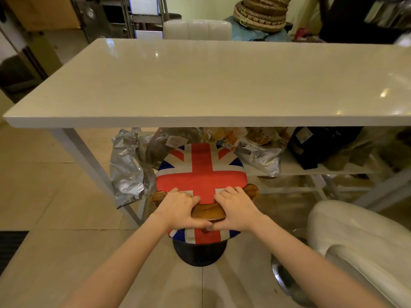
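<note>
A chair with a Union Jack seat cushion and a curved wooden backrest stands in front of me, its seat partly under the white table. My left hand grips the left part of the wooden backrest, fingers over its top and thumb behind. My right hand grips the right part the same way. The two thumbs nearly meet behind the rail. The chair's round black base shows below on the floor.
Crumpled silver foil bags and other packages sit on a low shelf under the table. A white padded stool with a chrome base stands at the right. Another white chair and stacked woven baskets lie beyond the table.
</note>
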Demonstrator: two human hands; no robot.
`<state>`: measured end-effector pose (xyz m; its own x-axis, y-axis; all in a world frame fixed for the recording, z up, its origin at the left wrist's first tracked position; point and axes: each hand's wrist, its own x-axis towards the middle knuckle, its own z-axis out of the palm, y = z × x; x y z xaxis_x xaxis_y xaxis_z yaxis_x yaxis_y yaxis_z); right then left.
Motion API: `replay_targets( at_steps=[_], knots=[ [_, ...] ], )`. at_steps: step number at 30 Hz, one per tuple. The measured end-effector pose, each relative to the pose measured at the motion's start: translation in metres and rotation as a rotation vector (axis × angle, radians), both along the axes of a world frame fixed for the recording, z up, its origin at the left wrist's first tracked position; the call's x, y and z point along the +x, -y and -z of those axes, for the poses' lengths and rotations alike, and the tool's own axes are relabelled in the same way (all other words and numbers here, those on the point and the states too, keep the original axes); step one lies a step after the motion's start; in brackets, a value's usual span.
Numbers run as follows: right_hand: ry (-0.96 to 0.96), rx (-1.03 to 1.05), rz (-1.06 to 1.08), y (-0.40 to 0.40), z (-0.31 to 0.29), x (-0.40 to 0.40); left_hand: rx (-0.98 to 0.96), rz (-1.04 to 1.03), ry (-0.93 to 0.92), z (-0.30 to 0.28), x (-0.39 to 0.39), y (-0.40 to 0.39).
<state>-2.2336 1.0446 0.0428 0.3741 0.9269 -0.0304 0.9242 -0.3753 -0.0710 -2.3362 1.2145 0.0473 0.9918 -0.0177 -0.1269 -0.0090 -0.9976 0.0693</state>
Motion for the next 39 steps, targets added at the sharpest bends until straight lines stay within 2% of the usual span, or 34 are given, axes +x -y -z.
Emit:
replay_targets(
  at_steps=[5,9,13,19,26,33,39],
  knots=[
    [-0.134,-0.079,0.098,0.004,-0.011,-0.006,-0.032,-0.048,-0.151,-0.008,0.001,0.007],
    [-0.251,0.050,0.214,0.026,-0.025,-0.009,-0.175,-0.076,-0.075,-0.023,0.014,0.023],
    [-0.246,0.242,0.436,0.070,-0.037,-0.009,-0.243,0.068,0.030,-0.032,0.039,0.058],
    [-0.167,0.326,0.694,0.163,-0.052,-0.010,-0.261,0.290,0.117,-0.042,0.065,0.143],
    [-0.081,0.359,0.872,0.297,-0.061,-0.020,-0.332,0.504,0.147,-0.051,0.079,0.265],
    [-0.087,0.329,0.965,0.440,-0.057,-0.033,-0.304,0.509,0.067,-0.036,0.082,0.390],
    [-0.146,0.232,0.969,0.525,-0.040,-0.033,-0.307,0.463,-0.035,-0.016,0.080,0.466]
  ],
)
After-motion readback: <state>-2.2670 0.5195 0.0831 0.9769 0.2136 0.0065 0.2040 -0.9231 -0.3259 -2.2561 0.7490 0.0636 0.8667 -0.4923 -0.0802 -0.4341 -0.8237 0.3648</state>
